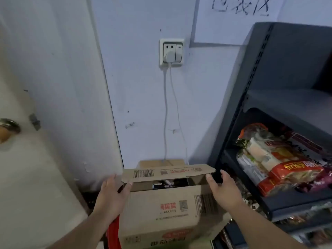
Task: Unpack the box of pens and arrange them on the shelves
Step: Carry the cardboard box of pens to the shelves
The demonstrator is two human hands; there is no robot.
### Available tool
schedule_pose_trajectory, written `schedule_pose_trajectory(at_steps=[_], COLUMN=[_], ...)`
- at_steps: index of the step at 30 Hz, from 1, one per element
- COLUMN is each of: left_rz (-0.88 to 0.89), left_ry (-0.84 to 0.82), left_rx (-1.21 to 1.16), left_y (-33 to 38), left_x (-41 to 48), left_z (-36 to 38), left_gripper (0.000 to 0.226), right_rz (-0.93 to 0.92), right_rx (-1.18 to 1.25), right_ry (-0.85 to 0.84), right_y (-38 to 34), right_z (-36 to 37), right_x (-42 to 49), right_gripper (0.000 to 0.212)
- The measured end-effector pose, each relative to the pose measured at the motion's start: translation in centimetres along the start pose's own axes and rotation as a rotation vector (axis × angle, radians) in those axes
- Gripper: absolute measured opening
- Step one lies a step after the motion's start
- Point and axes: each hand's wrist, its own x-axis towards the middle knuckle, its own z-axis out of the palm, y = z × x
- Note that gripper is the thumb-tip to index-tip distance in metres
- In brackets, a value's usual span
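The cardboard box (pixel 161 209) stands near, in the centre, with its far flap raised. The dark things inside are too unclear to name. The left hand (pixel 113 191) and the right hand (pixel 222 189) are apart, straight fingers touching its top side edges. On the right, grey shelves (pixel 265 97) hold food packets (pixel 280 164).

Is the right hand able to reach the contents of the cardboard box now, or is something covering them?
Probably not yet. The long flap leans over the cardboard box, leaving only a narrow gap above the contents. The right hand is open at the right edge, beside that flap.
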Motion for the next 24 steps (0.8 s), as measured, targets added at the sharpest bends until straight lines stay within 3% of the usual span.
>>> schedule_pose_trajectory(at_steps=[5, 14, 24], left_rz=[-0.083, -0.332, -0.309], left_ry=[-0.070, -0.210, -0.237], left_rx=[-0.159, -0.404, -0.641], left_y=[0.4, -1.2, -1.4], left_x=[1.2, 2.2, 2.1], left_z=[2.2, 3.7, 4.5], left_gripper=[0.040, 0.044, 0.029], right_rz=[0.109, 0.163, 0.224], right_rx=[0.041, 0.129, 0.354], right_ry=[-0.056, -0.278, -0.430], right_y=[0.0, 2.0, 3.8], right_z=[1.6, 2.0, 2.2], right_x=[2.6, 4.4, 6.4], right_gripper=[0.077, 0.048, 0.039])
